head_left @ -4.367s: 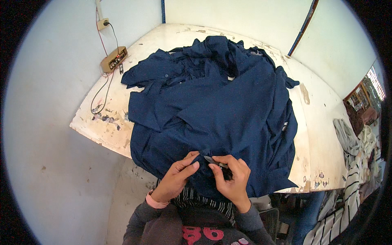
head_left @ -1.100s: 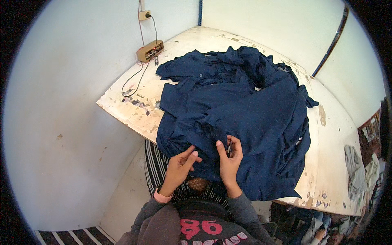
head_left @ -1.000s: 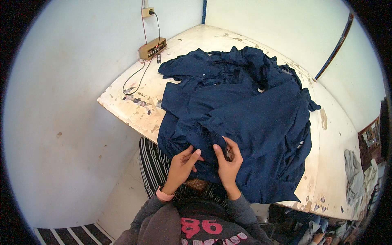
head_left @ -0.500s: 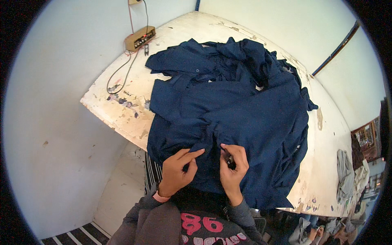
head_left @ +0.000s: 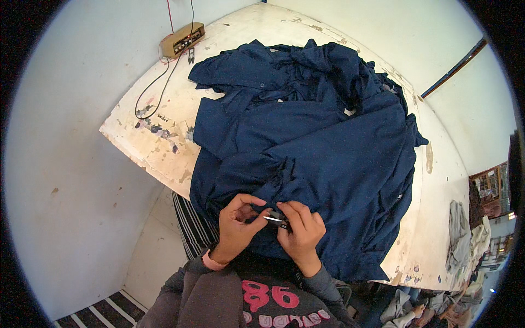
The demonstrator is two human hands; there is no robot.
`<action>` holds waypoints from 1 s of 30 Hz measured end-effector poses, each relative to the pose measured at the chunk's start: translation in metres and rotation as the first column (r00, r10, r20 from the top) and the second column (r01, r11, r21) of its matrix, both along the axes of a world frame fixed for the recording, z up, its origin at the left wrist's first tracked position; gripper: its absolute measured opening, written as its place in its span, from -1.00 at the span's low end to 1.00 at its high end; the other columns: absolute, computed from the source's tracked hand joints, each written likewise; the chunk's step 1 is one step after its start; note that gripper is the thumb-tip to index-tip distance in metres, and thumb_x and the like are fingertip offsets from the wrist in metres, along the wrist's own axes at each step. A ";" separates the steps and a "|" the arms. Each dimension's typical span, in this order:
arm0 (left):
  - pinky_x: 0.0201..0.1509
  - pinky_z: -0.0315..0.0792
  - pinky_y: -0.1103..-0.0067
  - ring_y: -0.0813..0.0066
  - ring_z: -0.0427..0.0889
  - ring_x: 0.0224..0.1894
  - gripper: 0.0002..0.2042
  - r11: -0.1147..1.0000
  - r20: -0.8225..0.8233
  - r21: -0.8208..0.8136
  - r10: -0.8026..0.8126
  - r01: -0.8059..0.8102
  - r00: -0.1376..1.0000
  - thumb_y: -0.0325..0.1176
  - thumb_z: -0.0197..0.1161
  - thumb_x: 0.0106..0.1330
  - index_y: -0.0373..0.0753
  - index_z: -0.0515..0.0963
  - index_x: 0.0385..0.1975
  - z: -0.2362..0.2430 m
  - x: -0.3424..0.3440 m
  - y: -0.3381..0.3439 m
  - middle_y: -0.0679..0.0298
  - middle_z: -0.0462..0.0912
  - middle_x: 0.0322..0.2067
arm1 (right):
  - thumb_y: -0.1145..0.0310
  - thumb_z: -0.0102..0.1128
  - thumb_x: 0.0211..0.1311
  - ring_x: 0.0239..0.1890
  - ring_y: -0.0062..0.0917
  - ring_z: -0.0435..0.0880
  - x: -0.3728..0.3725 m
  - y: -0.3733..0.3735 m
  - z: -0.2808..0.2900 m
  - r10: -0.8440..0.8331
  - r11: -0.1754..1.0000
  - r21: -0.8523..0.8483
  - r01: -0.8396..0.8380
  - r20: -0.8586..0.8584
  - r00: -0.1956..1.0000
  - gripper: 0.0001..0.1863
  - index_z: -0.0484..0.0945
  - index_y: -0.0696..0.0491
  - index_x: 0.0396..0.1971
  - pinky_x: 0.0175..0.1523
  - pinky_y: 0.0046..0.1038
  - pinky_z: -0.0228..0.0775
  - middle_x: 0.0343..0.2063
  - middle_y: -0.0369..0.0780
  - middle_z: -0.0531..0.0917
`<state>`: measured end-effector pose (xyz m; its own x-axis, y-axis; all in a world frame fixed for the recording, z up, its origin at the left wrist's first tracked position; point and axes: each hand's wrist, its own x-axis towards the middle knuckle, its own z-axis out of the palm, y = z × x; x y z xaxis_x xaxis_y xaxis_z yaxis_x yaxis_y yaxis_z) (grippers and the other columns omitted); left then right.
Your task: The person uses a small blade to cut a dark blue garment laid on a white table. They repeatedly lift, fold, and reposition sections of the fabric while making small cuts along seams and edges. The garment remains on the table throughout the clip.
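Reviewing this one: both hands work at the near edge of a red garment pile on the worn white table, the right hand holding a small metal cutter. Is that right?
Not quite: the garment pile is dark navy blue, not red, as the head view shows. The rest stands: both hands work at its near edge on the worn white table, the left hand pinching fabric, the right hand holding a small metal cutter.

My left hand [head_left: 236,224] and right hand [head_left: 299,232], spread apart on the navy garment [head_left: 322,158] half a second ago, have drawn together so the small metal snips [head_left: 275,220] in my right grip now meet my left fingertips.
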<state>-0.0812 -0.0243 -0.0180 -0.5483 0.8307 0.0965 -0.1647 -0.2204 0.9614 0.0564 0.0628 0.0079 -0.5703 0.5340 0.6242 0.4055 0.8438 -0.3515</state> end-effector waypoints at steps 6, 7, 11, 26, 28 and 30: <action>-0.29 0.40 0.77 0.79 0.54 -0.32 -0.76 0.999 -0.193 0.033 0.030 -0.024 0.981 -0.62 0.46 0.21 -0.27 0.56 -0.19 0.001 0.000 -0.002 0.41 0.58 -0.29 | 0.56 0.31 -0.16 -0.40 -0.50 0.66 0.001 0.004 -0.008 0.114 0.962 -0.226 -0.152 -0.171 0.979 -0.51 0.71 0.00 -0.09 -0.38 -0.47 0.25 -0.19 -0.31 0.73; -0.33 0.34 0.77 0.80 0.49 -0.35 -0.75 0.999 -0.263 0.025 0.051 -0.046 0.963 -0.60 0.48 0.20 -0.26 0.56 -0.19 -0.001 -0.003 -0.004 0.41 0.56 -0.31 | 0.54 0.31 -0.12 -0.39 -0.53 0.66 0.001 0.004 -0.008 0.142 0.956 -0.233 -0.176 -0.158 0.977 -0.51 0.71 -0.01 -0.05 -0.38 -0.46 0.24 -0.16 -0.32 0.73; -0.43 0.16 0.72 0.81 0.29 -0.43 -0.72 0.995 -0.400 0.008 0.098 -0.103 0.911 -0.55 0.52 0.19 -0.24 0.55 -0.19 -0.005 -0.007 -0.005 0.44 0.50 -0.37 | 0.53 0.32 -0.15 -0.39 -0.55 0.65 0.007 -0.004 -0.009 0.165 0.978 -0.127 -0.165 -0.010 0.986 -0.44 0.70 -0.02 0.01 -0.36 -0.48 0.24 -0.16 -0.34 0.73; 0.34 0.29 0.31 0.18 0.51 0.22 -0.30 0.971 -0.841 -0.072 -0.181 0.227 0.510 -0.46 0.46 0.04 -0.08 0.49 0.31 0.061 -0.071 0.019 0.17 0.52 0.12 | 0.69 0.15 -0.19 -0.45 -0.34 0.57 0.001 0.028 0.014 0.134 0.903 -0.379 -0.200 -0.195 0.972 -0.47 0.70 0.04 -0.10 -0.31 -0.48 0.33 -0.40 -0.21 0.59; 0.38 0.18 0.32 0.27 0.51 0.19 -0.34 0.942 -0.826 -0.075 -0.242 0.327 0.508 -0.42 0.46 0.03 -0.07 0.55 0.27 0.059 -0.073 0.026 0.23 0.55 0.17 | 0.76 0.12 -0.05 -0.38 -0.40 0.60 -0.005 0.028 0.020 0.132 0.806 -0.520 -0.281 -0.306 0.943 -0.58 0.64 0.14 -0.13 -0.23 -0.55 0.35 -0.38 -0.16 0.56; 0.34 0.20 0.37 0.32 0.51 0.20 -0.38 0.919 -0.781 -0.136 -0.329 0.371 0.531 -0.42 0.46 0.02 -0.07 0.59 0.22 0.055 -0.074 0.028 0.25 0.58 0.13 | 0.76 0.12 0.04 -0.35 -0.49 0.58 -0.013 0.029 0.015 0.101 0.720 -0.594 -0.358 -0.420 0.902 -0.67 0.62 0.16 -0.18 -0.21 -0.55 0.34 -0.36 -0.19 0.56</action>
<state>-0.1553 0.0036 0.0371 0.0905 0.9229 0.3742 0.5638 -0.3572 0.7447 0.0436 0.0923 0.0225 -0.5538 0.7554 0.3504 -0.0215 0.4077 -0.9129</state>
